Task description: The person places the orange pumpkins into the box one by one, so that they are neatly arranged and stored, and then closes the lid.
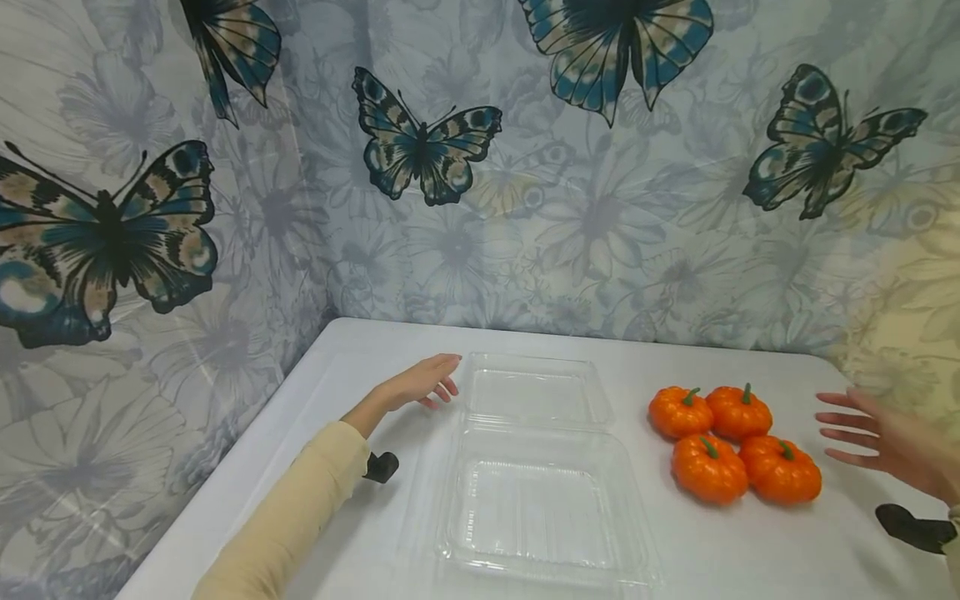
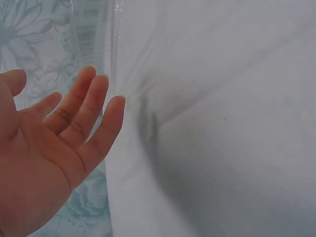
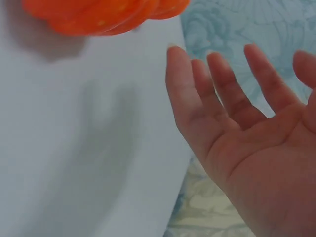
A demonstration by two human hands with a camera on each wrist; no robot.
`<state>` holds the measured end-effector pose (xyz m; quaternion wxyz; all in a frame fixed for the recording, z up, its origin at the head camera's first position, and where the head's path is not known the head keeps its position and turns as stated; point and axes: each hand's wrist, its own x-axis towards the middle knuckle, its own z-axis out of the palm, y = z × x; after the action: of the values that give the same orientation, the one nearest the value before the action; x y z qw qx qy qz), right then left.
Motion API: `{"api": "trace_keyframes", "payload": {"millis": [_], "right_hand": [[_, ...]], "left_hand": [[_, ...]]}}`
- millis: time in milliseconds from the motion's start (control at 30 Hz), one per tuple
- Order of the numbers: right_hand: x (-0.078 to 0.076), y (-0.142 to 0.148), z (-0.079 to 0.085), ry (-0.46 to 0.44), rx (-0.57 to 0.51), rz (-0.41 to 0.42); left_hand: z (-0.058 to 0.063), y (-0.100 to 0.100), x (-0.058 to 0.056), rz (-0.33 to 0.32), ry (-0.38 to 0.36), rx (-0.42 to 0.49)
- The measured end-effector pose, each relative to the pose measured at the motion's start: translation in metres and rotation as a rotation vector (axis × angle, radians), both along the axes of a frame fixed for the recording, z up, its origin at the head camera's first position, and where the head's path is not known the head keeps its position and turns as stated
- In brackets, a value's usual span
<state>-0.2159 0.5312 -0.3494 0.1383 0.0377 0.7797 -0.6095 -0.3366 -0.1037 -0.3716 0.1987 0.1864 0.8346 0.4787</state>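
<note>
A clear plastic clamshell container [image 1: 536, 427] lies unfolded on the white table, its lid half farther back and its deeper half nearer. Just left of the lid hovers my left hand [image 1: 422, 381], fingers relaxed and holding nothing; the left wrist view shows its bare palm [image 2: 44, 153]. Several small orange pumpkins [image 1: 708, 469] with green stems sit in a cluster right of the container. To their right my right hand [image 1: 877, 433] is held over the table with fingers spread and nothing in it. In the right wrist view, part of an orange pumpkin [image 3: 98, 15] shows beyond the fingertips.
The white table [image 1: 390, 533] ends at a patterned cloth backdrop [image 1: 600, 225] with butterflies, behind and to the left. A black wrist-worn device [image 1: 382, 467] hangs under the left sleeve, and another black device [image 1: 911, 527] is at the right wrist.
</note>
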Motion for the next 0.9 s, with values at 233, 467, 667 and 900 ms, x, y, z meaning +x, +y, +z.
{"api": "trace_keyframes", "payload": {"millis": [233, 467, 667, 900], "right_hand": [[0.011, 0.0, -0.01, -0.144, 0.049, 0.11], [0.014, -0.001, -0.021, -0.182, -0.021, 0.24], [0.015, -0.002, -0.029, -0.192, -0.013, 0.268], [0.015, -0.002, -0.034, -0.22, -0.073, 0.302]], "left_hand": [[-0.013, -0.002, 0.009, -0.11, -0.02, 0.052], [-0.021, -0.004, 0.021, -0.206, -0.075, 0.076], [-0.026, -0.002, 0.029, -0.256, -0.118, 0.125], [-0.03, 0.002, 0.034, -0.346, -0.198, 0.238]]}}
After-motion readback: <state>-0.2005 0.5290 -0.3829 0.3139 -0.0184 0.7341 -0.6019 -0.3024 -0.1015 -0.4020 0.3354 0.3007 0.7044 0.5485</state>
